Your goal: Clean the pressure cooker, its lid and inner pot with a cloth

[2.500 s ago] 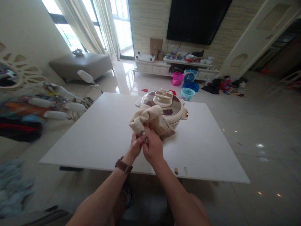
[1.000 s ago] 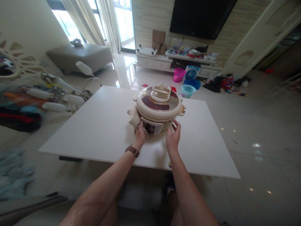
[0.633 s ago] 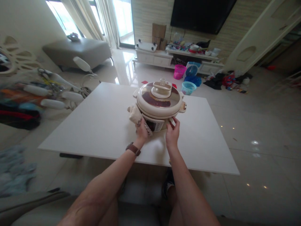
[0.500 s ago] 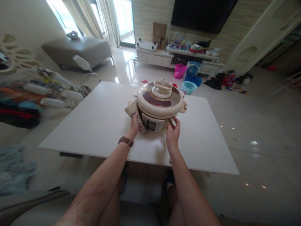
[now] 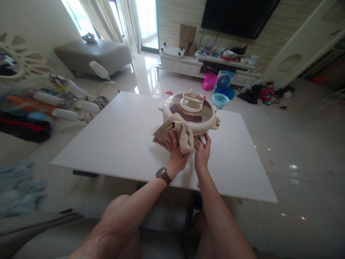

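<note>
A cream electric cooker point(image 5: 210, 120) with a glass lid stands upright on the white table point(image 5: 113, 144). The lid handle point(image 5: 192, 100) sits at its top. My left hand point(image 5: 176, 156), a watch on its wrist, grips a folded beige cloth point(image 5: 185, 136) against the cooker's front. That cloth covers the control panel. On the front right, just under the rim, my right hand point(image 5: 202, 154) has its fingers curled against the cooker's body. Its fingertips are partly hidden there.
Past the table, a light blue basket point(image 5: 220, 100) and a pink basket point(image 5: 209, 82) stand on the floor near a white TV cabinet point(image 5: 179, 66). A grey ottoman point(image 5: 94, 54) is at the back left. Lamp arms point(image 5: 88, 107) reach near the table's left edge.
My left hand has moved the cloth from the cooker's left side rightward across its front, over the control panel. My right hand stays at the cooker's front right. The view has shifted slightly.
</note>
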Tool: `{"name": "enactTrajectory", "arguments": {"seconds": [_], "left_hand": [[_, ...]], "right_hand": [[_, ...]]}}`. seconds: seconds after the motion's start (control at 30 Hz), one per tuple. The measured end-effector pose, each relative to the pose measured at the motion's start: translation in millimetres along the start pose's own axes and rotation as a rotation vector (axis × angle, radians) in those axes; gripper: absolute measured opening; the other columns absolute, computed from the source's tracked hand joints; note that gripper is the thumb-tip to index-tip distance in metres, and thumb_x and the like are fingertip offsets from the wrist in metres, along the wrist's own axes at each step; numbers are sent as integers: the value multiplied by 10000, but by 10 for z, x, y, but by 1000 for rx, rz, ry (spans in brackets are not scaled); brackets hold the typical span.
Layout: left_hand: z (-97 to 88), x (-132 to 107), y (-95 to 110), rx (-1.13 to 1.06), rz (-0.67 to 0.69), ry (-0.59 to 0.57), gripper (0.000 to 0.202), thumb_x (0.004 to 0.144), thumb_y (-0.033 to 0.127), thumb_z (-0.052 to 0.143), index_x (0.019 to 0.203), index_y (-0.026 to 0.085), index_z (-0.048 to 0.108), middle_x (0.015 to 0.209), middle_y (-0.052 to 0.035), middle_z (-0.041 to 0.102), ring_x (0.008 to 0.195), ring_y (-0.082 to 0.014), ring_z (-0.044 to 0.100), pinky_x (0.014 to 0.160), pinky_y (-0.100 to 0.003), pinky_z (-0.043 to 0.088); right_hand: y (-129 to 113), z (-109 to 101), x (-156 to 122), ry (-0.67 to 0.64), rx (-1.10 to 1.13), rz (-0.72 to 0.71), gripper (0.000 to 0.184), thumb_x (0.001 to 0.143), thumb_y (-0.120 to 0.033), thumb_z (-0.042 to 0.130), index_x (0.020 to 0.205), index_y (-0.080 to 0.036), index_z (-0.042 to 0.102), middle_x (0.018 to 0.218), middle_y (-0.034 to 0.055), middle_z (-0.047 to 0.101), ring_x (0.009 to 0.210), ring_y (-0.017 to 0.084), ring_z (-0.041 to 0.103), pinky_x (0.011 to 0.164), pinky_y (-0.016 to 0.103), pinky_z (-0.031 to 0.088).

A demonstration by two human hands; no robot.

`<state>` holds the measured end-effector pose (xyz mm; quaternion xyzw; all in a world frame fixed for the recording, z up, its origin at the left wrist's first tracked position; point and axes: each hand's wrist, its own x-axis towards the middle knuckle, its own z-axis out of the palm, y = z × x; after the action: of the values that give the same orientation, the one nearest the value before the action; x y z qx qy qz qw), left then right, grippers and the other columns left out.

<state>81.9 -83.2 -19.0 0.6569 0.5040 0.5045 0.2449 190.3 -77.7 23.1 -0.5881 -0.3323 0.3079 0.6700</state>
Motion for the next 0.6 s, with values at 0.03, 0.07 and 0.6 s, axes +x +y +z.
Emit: {"name": "enactTrajectory", "arguments": {"seconds": [0.03, 0.07, 0.6], "left_hand": [[-45, 36, -6, 71, 48, -49, 822, 916, 616, 663, 1625, 240, 487, 1829, -98, 39, 1652, -406, -186, 1320, -630, -114], [-82, 65, -9, 134, 85, -97, 806, 920, 607, 661, 1619, 239, 501, 1827, -108, 52, 1651, -423, -179, 1306, -656, -129], [-200, 598, 27, -516, -252, 365, 571, 1002, 478, 614, 1528, 260, 584, 1627, -68, 547, 1639, -239, 297, 1365, -415, 184]], "right_hand": [[-12, -3, 1, 6, 17, 28, 630, 852, -398, 555, 1466, -259, 561, 1569, 90, 543, 1368, 251, 574, 1115, 458, 508], [-24, -7, 5, 10, 33, 47, 619, 862, -415, 541, 1459, -257, 569, 1561, 90, 552, 1372, 252, 571, 1097, 453, 519], [-162, -103, 65, 174, 346, 379, 456, 870, -522, 480, 1207, -295, 688, 1455, 43, 650, 1205, 247, 710, 934, 394, 555]]}}
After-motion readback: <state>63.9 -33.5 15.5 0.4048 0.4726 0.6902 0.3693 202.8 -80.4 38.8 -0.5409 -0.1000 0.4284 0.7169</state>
